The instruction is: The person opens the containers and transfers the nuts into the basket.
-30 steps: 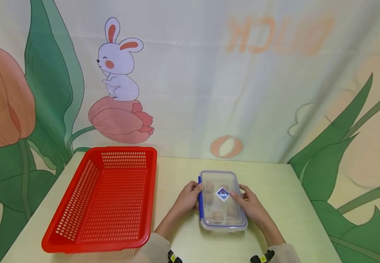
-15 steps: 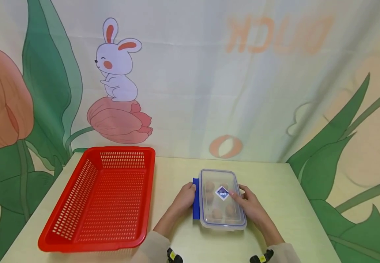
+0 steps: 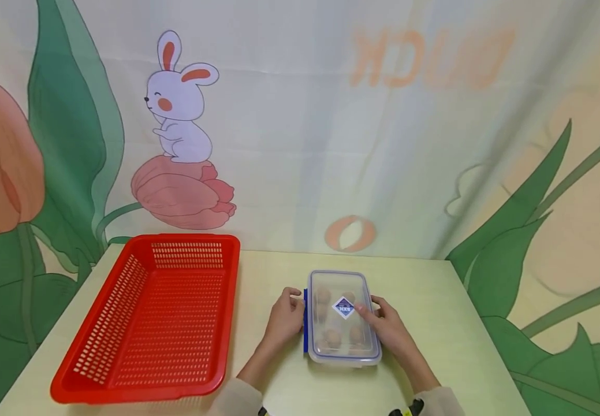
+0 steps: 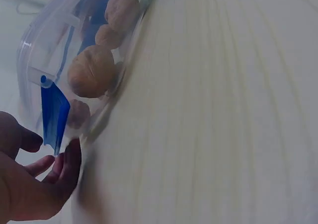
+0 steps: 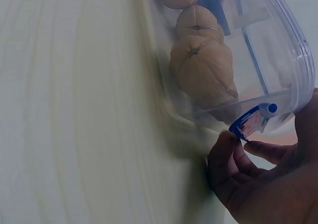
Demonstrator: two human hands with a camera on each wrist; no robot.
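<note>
A clear plastic food container (image 3: 338, 341) with a blue-rimmed lid stands on the table, holding several brown, creased round things (image 4: 92, 72) whose kind I cannot tell. Its left blue latch (image 4: 53, 114) is swung out from the lid. My left hand (image 3: 285, 315) is beside that latch, fingers loosely bent, the fingertips at its lower edge in the left wrist view. On the other side, my right hand (image 3: 390, 329) has its thumb on the lid near the diamond sticker (image 3: 343, 307). In the right wrist view, its curled fingers hold the right blue latch (image 5: 253, 119), which is also tilted outward.
To the left of the container is a red slotted plastic basket (image 3: 229, 312) on the pale wood-grain table (image 3: 435, 300). Behind the table hangs a printed curtain (image 3: 289, 144) with a rabbit and tulips.
The left latch went from flat against the container to swung outward, and my left hand's grasp on it has loosened. My right hand keeps its place on the container's right side.
</note>
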